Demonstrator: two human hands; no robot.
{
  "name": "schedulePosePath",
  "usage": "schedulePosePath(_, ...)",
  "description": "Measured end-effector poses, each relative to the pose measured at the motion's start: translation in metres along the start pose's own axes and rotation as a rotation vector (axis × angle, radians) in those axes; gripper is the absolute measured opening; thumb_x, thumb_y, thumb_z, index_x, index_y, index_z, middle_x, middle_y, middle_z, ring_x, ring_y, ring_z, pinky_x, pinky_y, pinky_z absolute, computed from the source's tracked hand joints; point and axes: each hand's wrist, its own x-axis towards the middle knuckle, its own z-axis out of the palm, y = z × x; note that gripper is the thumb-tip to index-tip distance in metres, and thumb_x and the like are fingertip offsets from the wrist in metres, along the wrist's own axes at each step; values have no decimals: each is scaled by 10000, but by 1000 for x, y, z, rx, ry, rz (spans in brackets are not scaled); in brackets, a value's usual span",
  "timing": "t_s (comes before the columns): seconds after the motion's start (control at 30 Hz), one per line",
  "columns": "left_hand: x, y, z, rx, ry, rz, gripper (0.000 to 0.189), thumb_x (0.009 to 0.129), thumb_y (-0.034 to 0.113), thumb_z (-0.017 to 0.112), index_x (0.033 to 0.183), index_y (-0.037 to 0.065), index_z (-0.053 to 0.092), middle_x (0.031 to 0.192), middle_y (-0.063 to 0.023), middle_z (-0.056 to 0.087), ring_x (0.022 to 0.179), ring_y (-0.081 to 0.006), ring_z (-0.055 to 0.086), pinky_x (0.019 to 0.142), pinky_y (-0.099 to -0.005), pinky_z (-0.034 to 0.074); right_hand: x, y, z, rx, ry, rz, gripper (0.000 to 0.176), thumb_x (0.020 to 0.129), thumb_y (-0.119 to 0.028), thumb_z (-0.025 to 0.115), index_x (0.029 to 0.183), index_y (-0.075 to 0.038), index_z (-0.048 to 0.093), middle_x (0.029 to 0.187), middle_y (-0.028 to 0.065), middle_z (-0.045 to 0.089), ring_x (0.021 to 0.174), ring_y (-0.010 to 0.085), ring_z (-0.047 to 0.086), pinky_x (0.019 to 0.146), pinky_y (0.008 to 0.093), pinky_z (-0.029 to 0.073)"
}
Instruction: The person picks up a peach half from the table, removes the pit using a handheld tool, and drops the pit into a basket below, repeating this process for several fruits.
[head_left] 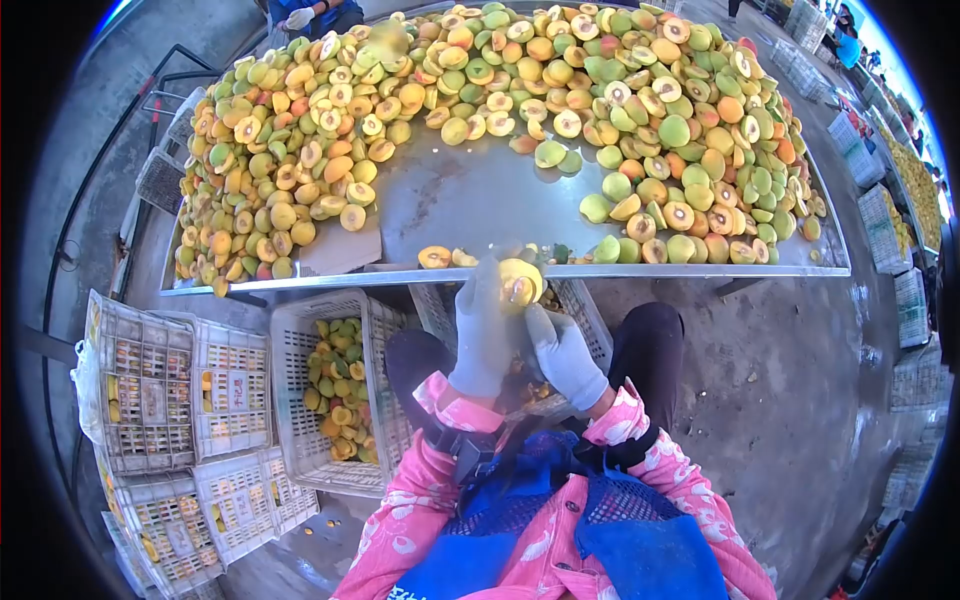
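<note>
My left hand (480, 335), in a pale glove, is closed on a yellow fruit (520, 282) just in front of the metal table's edge (400, 277). The cut side of this fruit shows brown at its centre. Slightly lower and to the right is my right hand (567, 355), also gloved, with its fingers together near the fruit; whatever they hold is too small to make out. Beyond both hands, a large heap of halved and whole fruits (480, 70) curves across the table. Two cut pieces (435, 257) lie by the edge.
A white crate (285, 385) with fruit stands left of my legs, beside stacked crates (145, 400). Another crate (595, 325) is partly hidden below my hands. Across the table is a person's gloved hand (299, 18). More crates (885, 225) line the right side.
</note>
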Motion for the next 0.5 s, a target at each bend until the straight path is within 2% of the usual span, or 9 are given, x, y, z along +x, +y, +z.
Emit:
schedulePosePath(0.13,-5,14,0,200,-103,61,454,1021,331,347,1198,-45,531,1123,-132,602,1004,-223,606,897,-331,493,1,-4,0,-72,2,60,372,997,-284,461,943,38,639,739,69,633,682,99,510,623,311,448)
schedulePosePath(0.2,-11,22,6,482,-67,154,451,1024,320,320,1183,-29,557,1116,-117,613,1002,-182,593,891,-292,472,1,-3,3,-52,-1,101,364,996,-285,464,926,25,642,746,81,645,683,112,533,625,317,453)
schedulePosePath(0.3,-13,19,7,484,-58,195,462,1025,331,306,1197,-20,553,1102,-108,621,980,-157,584,883,-270,458,-2,-4,7,-78,79,35,358,989,-286,475,897,17,641,734,63,635,665,113,532,604,322,444)
schedulePosePath(0.33,-11,19,1,610,-90,170,448,1008,346,362,1212,-8,548,1073,-110,616,987,-157,578,883,-258,452,-1,-1,6,-72,71,17,358,989,-286,475,897,17,641,734,63,635,665,113,532,604,322,444)
schedulePosePath(0.37,-9,18,-4,623,-86,198,448,1008,346,362,1212,-8,548,1073,-110,616,987,-157,578,883,-258,452,1,6,2,-15,26,76,403,993,-336,435,815,-19,609,628,26,561,537,89,464,495,283,368)
schedulePosePath(0.4,-6,17,-6,393,-89,51,429,993,334,407,1221,-3,542,1028,-103,616,958,-155,579,854,-256,456,4,13,-1,39,-28,127,461,996,-386,396,732,-56,578,522,-12,487,409,65,397,386,245,292)
schedulePosePath(0.43,1,17,-11,163,-96,-80,417,978,323,451,1231,3,537,984,-96,615,930,-152,580,825,-254,460,5,22,-4,-9,-35,91,473,996,-389,390,705,-62,570,513,-12,480,403,68,389,386,243,285)
schedulePosePath(0.5,16,8,-37,467,-336,78,407,955,297,509,1250,16,529,881,-63,598,826,-136,569,733,-258,459,7,29,-4,-60,-85,-28,502,994,-396,385,642,-79,550,483,-13,457,389,73,377,386,240,279)
